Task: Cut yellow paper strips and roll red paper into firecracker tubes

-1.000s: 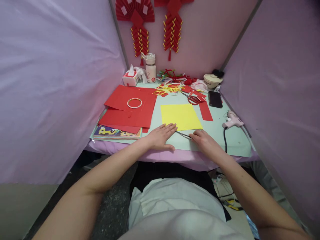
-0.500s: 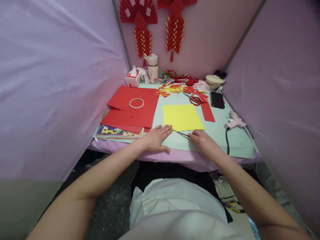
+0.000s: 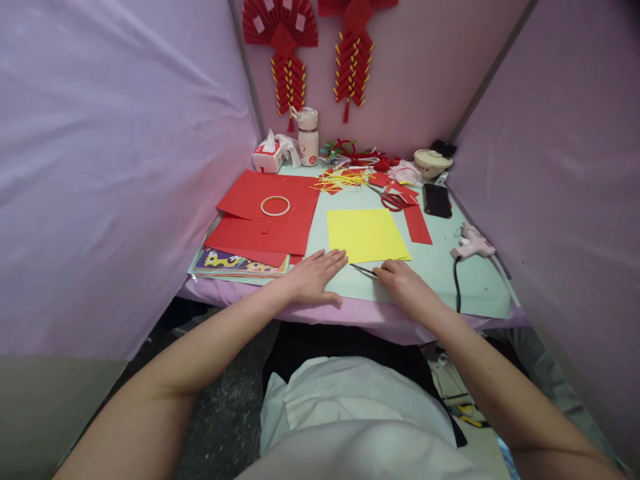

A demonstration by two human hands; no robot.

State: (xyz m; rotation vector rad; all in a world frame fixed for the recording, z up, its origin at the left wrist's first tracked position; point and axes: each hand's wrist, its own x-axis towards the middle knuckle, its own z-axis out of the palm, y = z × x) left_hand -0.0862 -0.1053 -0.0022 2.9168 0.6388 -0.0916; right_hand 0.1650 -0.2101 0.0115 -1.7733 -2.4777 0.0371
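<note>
A yellow sheet of paper (image 3: pixel 367 235) lies on the pale green mat in front of me. My left hand (image 3: pixel 317 277) rests flat, fingers stretched, with the fingertips at the sheet's near left corner. At the sheet's near edge, my right hand (image 3: pixel 396 279) is closed round a thin dark pointed tool (image 3: pixel 363 269). Its tip points left, close to my left fingertips. Whether it is a craft knife or tweezers I cannot make out; its rear part is hidden in the hand.
Red sheets (image 3: pixel 255 230) with a white ring (image 3: pixel 275 206) lie left. Behind the yellow sheet are yellow strips (image 3: pixel 345 179) and red-handled scissors (image 3: pixel 393 201). A phone (image 3: pixel 437 201) and a pink glue gun (image 3: pixel 473 243) are at right. A bottle (image 3: pixel 309 141) stands at the back.
My right hand and the dark tool have shifted slightly left along the yellow sheet's near edge. My left hand stays in place, and the view has moved a little.
</note>
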